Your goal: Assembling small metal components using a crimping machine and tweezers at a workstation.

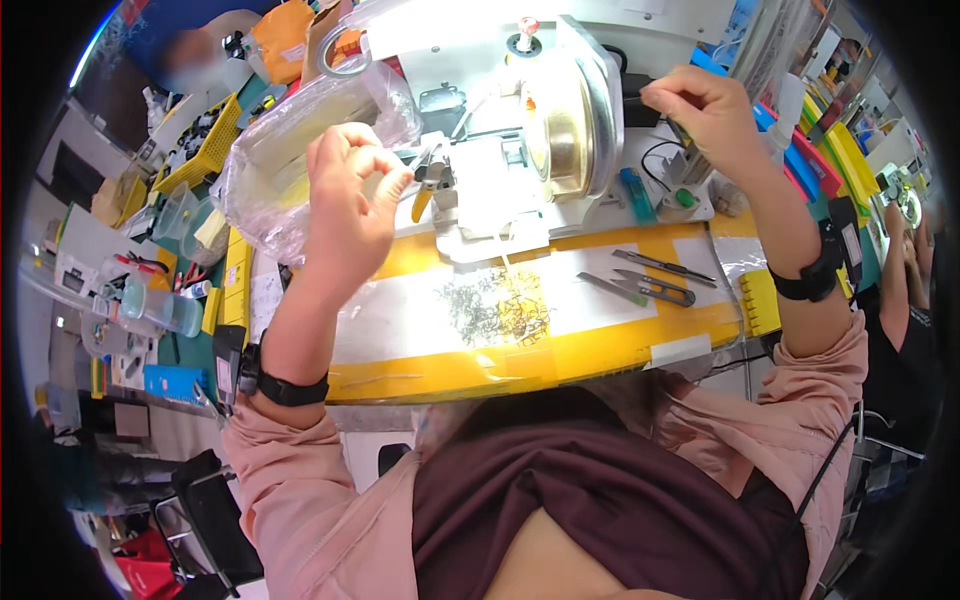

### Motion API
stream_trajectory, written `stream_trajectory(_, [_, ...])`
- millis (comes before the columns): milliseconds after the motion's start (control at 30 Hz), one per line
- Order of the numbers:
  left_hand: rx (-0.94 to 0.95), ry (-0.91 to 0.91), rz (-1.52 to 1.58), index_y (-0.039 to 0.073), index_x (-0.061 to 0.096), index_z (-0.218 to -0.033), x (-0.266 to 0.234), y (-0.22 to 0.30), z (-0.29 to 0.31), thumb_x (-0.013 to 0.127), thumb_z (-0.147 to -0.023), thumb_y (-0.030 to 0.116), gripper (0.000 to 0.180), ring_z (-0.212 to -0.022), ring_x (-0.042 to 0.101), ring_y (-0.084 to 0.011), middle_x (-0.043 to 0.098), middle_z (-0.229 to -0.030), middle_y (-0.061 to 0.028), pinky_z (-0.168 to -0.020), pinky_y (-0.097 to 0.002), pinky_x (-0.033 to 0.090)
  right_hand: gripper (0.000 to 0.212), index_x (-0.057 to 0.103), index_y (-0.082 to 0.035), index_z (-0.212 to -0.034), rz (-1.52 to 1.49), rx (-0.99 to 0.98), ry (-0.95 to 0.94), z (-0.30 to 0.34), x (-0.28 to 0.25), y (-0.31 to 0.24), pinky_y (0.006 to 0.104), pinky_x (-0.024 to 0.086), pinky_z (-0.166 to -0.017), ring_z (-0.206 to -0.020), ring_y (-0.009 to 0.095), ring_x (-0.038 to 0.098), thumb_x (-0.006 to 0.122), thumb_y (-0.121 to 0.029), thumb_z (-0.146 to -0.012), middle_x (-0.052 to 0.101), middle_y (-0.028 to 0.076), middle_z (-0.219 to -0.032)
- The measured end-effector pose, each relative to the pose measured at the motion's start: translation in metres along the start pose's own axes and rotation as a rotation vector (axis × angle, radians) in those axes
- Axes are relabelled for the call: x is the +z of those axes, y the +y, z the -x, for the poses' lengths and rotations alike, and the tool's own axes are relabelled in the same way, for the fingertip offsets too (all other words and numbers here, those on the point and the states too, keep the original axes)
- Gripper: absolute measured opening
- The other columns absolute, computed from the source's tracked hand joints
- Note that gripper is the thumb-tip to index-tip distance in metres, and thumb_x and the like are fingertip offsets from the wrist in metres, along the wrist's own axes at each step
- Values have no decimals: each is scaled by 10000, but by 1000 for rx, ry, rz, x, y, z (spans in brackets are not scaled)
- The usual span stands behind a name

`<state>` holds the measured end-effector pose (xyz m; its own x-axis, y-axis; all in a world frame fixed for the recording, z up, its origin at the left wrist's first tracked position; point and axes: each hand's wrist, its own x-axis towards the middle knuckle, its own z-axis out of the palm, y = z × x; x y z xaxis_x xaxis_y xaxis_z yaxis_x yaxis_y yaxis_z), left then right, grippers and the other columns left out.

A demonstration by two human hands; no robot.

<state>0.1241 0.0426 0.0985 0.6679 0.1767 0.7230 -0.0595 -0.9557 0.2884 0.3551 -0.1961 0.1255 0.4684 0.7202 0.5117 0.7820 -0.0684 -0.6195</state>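
Note:
My left hand (347,205) is raised to the left of a white bench machine (485,190), thumb and fingers bent together in a pinch; whether something small is between them I cannot make out. On the far side of the machine's brass-coloured round reel (567,135), my right hand (708,118) is up with curled fingers pressed together; what they hold, if anything, is hidden. Yellow-handled part (423,203) sticks out near my left fingertips. In front of the machine lies a heap of small thin dark pieces (497,308) on the white-and-yellow taped worktop (400,380).
Thread snips (655,288), a utility knife (665,267) and another slim blade tool (612,289) lie right of the heap. A clear plastic bag (290,165) stands at the left. A teal lighter-shaped item (637,195) and a green-buttoned box (685,203) are at the right.

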Motion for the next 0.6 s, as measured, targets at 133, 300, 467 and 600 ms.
stream_trajectory(133, [-153,9,121,55,562,-680,4,-20,-10,611,-716,103,78,-880,412,-223,476,-906,-69,-705,-272,361,157,630,-20,-790,-197,237,33,9,29,19,182,351,-503,-556,33,445,621,-177,-790,545,-27,-628])
stream_trajectory(300, [-213,-30,80,45,559,-657,10,-36,-15,616,-716,135,122,-890,421,-228,492,-919,-89,-720,-287,374,180,622,-30,-769,-320,489,77,2,34,11,190,269,-458,-513,26,359,640,-209,-775,456,-56,-579])
stream_trajectory(467, [-476,-174,215,32,558,-658,0,-52,-1,606,-725,140,136,-719,450,-152,510,-718,-67,-704,-248,357,157,626,-33,-794,-212,371,131,12,28,9,183,260,-450,-500,17,347,622,-190,-783,455,-56,-574])
stream_trajectory(600, [-778,-503,627,64,560,-690,5,-56,9,577,-755,137,99,-667,409,-89,479,-677,6,-651,-216,332,174,650,-27,-818,-232,381,231,31,6,12,193,338,-548,-608,37,430,644,-193,-765,559,-33,-678])
